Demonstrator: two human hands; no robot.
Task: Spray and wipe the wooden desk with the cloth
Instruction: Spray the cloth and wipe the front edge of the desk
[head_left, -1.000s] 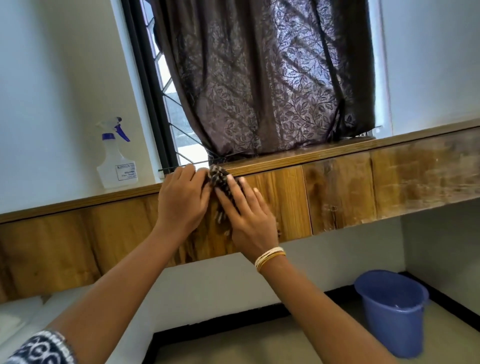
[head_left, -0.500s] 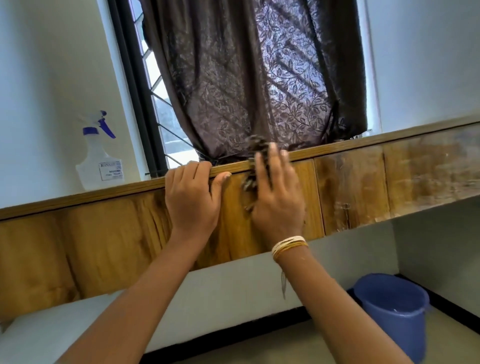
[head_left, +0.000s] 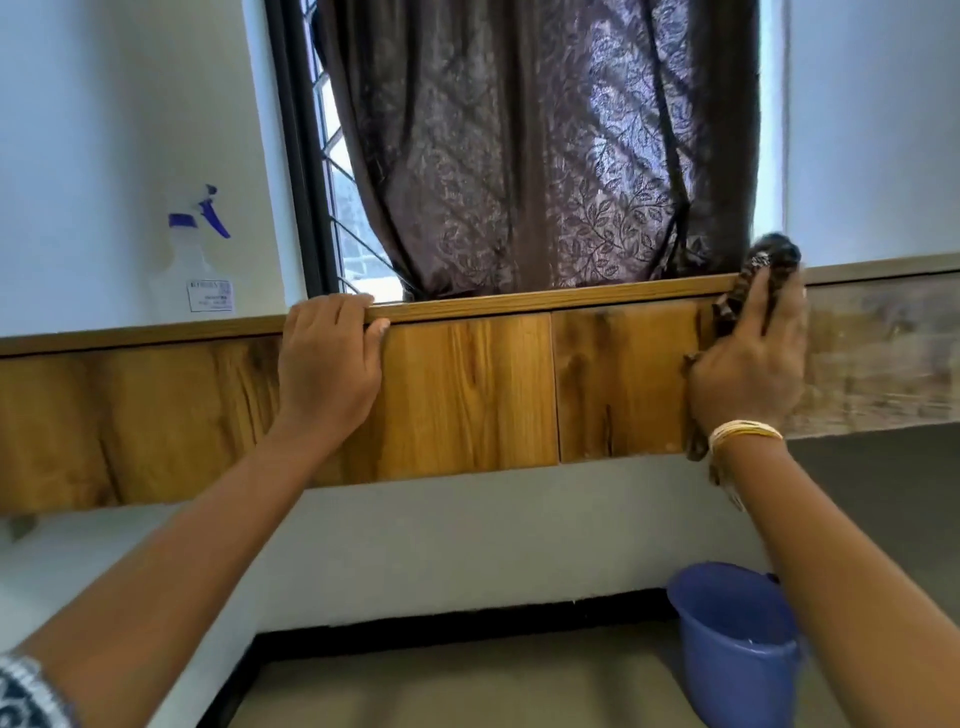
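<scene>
A person faces the front panel of a wooden desk (head_left: 467, 395). At three o'clock, the right hand (head_left: 748, 364) presses a dark patterned cloth (head_left: 774, 252) flat against the wood, cloth bunching above the fingertips and trailing below the wrist. The left hand (head_left: 330, 364) hooks its fingers over the desk's top edge, centre-left. A spray bottle (head_left: 195, 265) stands at nine o'clock.

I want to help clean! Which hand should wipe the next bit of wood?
Probably the right hand: it already presses the cloth against the desk front, beside the duller panel. The left hand only grips the top edge.
</scene>
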